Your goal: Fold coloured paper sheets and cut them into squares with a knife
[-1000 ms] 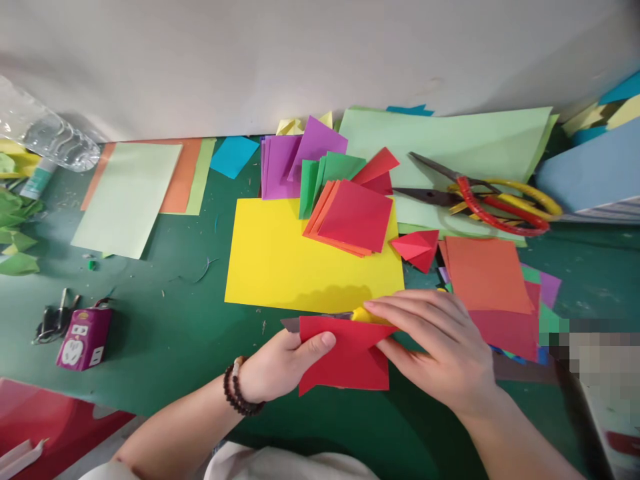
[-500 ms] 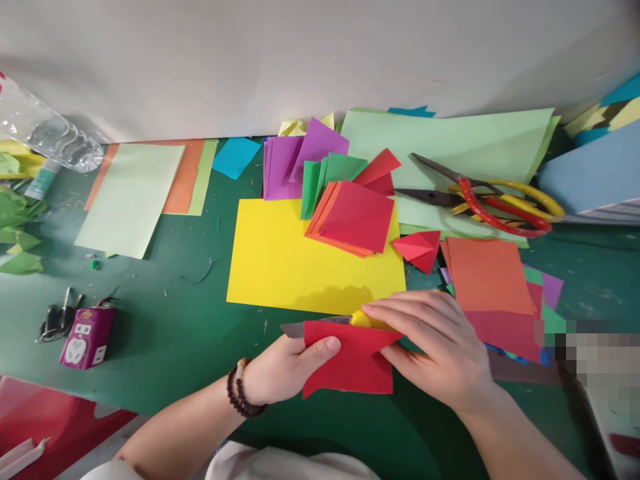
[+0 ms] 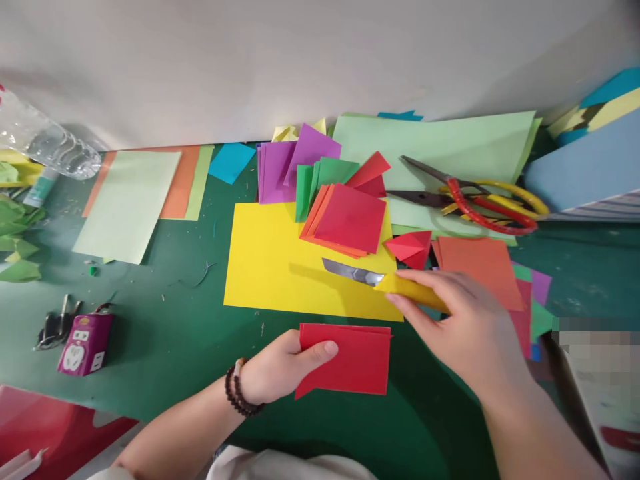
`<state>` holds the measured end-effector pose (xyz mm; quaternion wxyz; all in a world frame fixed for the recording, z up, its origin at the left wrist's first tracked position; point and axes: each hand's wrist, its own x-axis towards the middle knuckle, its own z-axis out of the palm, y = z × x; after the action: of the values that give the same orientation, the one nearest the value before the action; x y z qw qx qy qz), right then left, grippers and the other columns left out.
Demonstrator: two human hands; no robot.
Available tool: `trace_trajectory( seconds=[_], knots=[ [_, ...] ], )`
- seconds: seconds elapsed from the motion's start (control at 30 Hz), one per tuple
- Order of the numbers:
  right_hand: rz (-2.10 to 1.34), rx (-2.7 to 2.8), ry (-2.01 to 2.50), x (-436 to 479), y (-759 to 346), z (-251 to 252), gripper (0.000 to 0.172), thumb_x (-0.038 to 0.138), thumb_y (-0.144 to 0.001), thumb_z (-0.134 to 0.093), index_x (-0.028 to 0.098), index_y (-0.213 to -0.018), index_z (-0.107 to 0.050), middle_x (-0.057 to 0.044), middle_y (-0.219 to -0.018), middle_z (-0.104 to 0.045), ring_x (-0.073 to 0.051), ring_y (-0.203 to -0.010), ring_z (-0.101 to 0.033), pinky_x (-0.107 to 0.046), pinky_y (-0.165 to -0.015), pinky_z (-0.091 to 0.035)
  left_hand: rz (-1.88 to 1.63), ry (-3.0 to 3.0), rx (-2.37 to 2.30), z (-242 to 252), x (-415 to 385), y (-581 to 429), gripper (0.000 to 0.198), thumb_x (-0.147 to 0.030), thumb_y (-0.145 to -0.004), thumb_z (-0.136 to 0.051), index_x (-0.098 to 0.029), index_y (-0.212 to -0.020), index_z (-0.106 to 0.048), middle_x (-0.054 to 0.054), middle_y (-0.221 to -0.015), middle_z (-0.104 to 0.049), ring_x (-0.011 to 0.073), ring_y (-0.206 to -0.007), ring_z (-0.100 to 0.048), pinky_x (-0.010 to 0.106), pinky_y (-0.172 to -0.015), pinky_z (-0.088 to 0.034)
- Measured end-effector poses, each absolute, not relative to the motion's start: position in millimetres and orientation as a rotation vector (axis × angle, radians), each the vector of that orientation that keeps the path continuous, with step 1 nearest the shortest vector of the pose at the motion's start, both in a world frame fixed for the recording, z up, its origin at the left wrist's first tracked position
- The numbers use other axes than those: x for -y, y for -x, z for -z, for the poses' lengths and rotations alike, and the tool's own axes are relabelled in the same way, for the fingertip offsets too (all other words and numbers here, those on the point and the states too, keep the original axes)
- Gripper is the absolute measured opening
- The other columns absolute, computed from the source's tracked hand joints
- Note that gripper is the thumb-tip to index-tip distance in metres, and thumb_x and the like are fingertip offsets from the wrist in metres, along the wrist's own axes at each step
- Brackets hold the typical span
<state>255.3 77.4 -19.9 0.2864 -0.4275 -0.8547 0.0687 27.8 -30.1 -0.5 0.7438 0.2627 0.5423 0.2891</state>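
Observation:
Between thumb and fingers, my left hand [image 3: 285, 370] grips a folded piece of red paper [image 3: 353, 363] near the table's front edge. The thumb lies on top; the other fingers are mostly hidden beneath. My right hand [image 3: 460, 320] is closed round the yellow handle of a utility knife [image 3: 407, 290]. Its bare blade points left above a yellow sheet [image 3: 270, 260], apart from the red paper. Just beyond the knife, a fanned stack of red and orange paper squares [image 3: 350, 217] lies on the yellow sheet. A small folded red paper piece [image 3: 411, 248] sits beside the stack.
Large scissors [image 3: 470, 197] with red and yellow handles rest on pale green sheets [image 3: 435, 143]. Orange and red papers [image 3: 477, 267] lie right. At left are a plastic bottle [image 3: 55, 143], keys [image 3: 60, 323] and a purple box [image 3: 86, 343]. A white wall [image 3: 250, 60] bounds the back.
My right hand has drawn the knife out of the red paper's fold and lifted it up and right. The paper's top flap now lies flatter. My left hand keeps its grip.

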Motion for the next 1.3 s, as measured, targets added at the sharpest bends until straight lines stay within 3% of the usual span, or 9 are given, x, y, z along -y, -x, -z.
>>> trace_trajectory(
  seconds=[0.1, 0.3, 0.47, 0.7, 0.83, 0.97, 1.07, 1.2, 1.3],
  knots=[
    [-0.268, 2.362, 1.204, -74.9, -250.4, 31.6, 0.023, 0.037, -0.091, -0.060, 0.020, -0.106, -0.064, -0.008, -0.096, -0.069, -0.025, -0.086, -0.065, -0.038, -0.072, -0.054, -0.635, -0.514, -1.071, -1.2, 28.2, -26.3, 0.053, -0.060, -0.082, -0.065, -0.019, -0.115, -0.071, 0.007, -0.100, -0.076, 0.0228, -0.093, -0.070, 0.032, -0.086, -0.054],
    [-0.499, 2.228, 1.146, -71.2, -248.1, 20.5, 0.020, 0.034, -0.093, -0.056, 0.023, -0.104, -0.069, -0.007, -0.094, -0.071, -0.024, -0.089, -0.065, -0.040, -0.083, -0.053, -0.672, -0.408, -0.902, -4.9, 26.5, -26.0, 0.054, -0.056, -0.084, -0.067, -0.015, -0.119, -0.069, 0.010, -0.086, -0.077, 0.0195, -0.076, -0.073, 0.031, -0.079, -0.057],
    [-1.217, 2.072, 1.149, -64.0, -244.0, -4.0, 0.020, 0.038, -0.092, -0.057, 0.026, -0.094, -0.072, -0.005, -0.093, -0.074, -0.018, -0.080, -0.070, -0.025, -0.058, -0.053, -0.718, -0.402, -0.904, -7.1, 24.2, -29.3, 0.053, -0.049, -0.081, -0.073, -0.015, -0.121, -0.068, 0.014, -0.106, -0.074, 0.0228, -0.086, -0.073, 0.034, -0.078, -0.059],
    [-1.390, 1.931, 1.273, -64.4, -239.9, -3.5, 0.033, 0.044, -0.090, -0.056, 0.021, -0.067, -0.061, 0.000, -0.063, -0.060, -0.014, -0.058, -0.056, -0.024, -0.050, -0.045, -0.694, -0.452, -0.862, -7.6, 21.3, -25.4, 0.041, -0.043, -0.087, -0.068, -0.016, -0.118, -0.069, 0.015, -0.113, -0.072, 0.0223, -0.091, -0.072, 0.035, -0.080, -0.059],
    [-1.082, 1.759, 1.477, -73.4, -260.4, 9.0, 0.035, 0.049, -0.090, -0.055, 0.021, -0.072, -0.064, 0.002, -0.056, -0.054, -0.013, -0.049, -0.052, -0.024, -0.044, -0.041, -0.768, -0.350, -0.848, -5.5, 20.5, -20.5, 0.039, -0.041, -0.088, -0.067, -0.013, -0.116, -0.069, 0.019, -0.118, -0.070, 0.0291, -0.103, -0.070, 0.036, -0.077, -0.060],
    [-0.606, 1.639, 1.655, -92.5, -300.6, 8.4, 0.032, 0.046, -0.092, -0.054, 0.022, -0.107, -0.069, -0.002, -0.062, -0.063, -0.017, -0.053, -0.060, -0.028, -0.050, -0.045, -0.836, -0.315, -0.872, -6.3, 18.5, -18.4, 0.037, -0.040, -0.090, -0.066, -0.012, -0.114, -0.069, 0.019, -0.116, -0.070, 0.0264, -0.096, -0.072, 0.033, -0.073, -0.061],
    [-0.269, 1.746, 1.748, -110.2, -330.4, 3.9, 0.032, 0.036, -0.090, -0.057, 0.028, -0.119, -0.067, -0.003, -0.063, -0.065, -0.019, -0.055, -0.061, -0.032, -0.052, -0.042, -0.859, -0.315, -0.870, -6.4, 17.7, -18.1, 0.038, -0.040, -0.088, -0.068, -0.011, -0.114, -0.069, 0.019, -0.115, -0.070, 0.0250, -0.092, -0.072, 0.032, -0.071, -0.061],
    [0.031, 1.804, 1.744, -123.6, -345.6, 0.4, 0.005, 0.029, -0.072, -0.075, 0.029, -0.077, -0.074, 0.000, -0.054, -0.047, -0.012, -0.037, -0.032, -0.032, -0.042, -0.023, -0.869, -0.352, -0.872, -4.4, 19.2, -18.5, 0.040, -0.039, -0.085, -0.071, -0.011, -0.113, -0.069, 0.019, -0.115, -0.070, 0.0220, -0.085, -0.072, 0.029, -0.067, -0.059],
    [0.212, 1.819, 1.627, -112.6, -325.2, -8.1, 0.011, 0.033, -0.078, -0.073, 0.025, -0.085, -0.075, -0.007, -0.066, -0.052, -0.019, -0.051, -0.048, -0.034, -0.043, -0.024, -0.863, -0.420, -0.867, -4.0, 21.5, -19.9, 0.040, -0.041, -0.085, -0.070, -0.011, -0.112, -0.070, 0.019, -0.115, -0.069, 0.0193, -0.078, -0.070, 0.026, -0.062, -0.057]
  ],
)
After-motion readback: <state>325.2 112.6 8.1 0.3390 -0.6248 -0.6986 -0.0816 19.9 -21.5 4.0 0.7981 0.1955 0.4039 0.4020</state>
